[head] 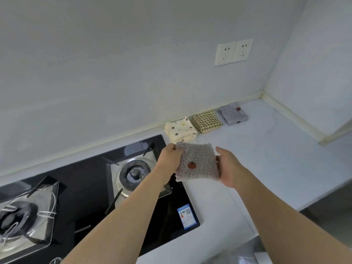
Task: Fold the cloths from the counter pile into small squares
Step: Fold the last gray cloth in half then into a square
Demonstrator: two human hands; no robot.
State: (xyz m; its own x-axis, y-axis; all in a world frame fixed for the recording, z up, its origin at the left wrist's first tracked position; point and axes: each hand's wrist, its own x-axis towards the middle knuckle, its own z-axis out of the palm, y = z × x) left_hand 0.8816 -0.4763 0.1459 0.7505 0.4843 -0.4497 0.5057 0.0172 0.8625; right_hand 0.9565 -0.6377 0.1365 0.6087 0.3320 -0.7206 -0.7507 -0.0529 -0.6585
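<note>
Below my grip I see the black gas stove (91, 202) and the pale counter (266, 159); beyond it, three folded cloths (206, 121) line the wall. Up in the air, the folded dotted cloth (197, 161) sits between both hands: left hand (168, 159) clasping its left edge, right hand (229, 168) curled round its right edge.

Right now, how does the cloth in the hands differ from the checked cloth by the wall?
The dotted cloth is held up between the left hand and right hand; the checked cloth lies on the counter against the wall. The dotted one is pale with small spots and a red fruit mark; the checked one is green-and-cream squares. Both are folded into small squares.
</note>
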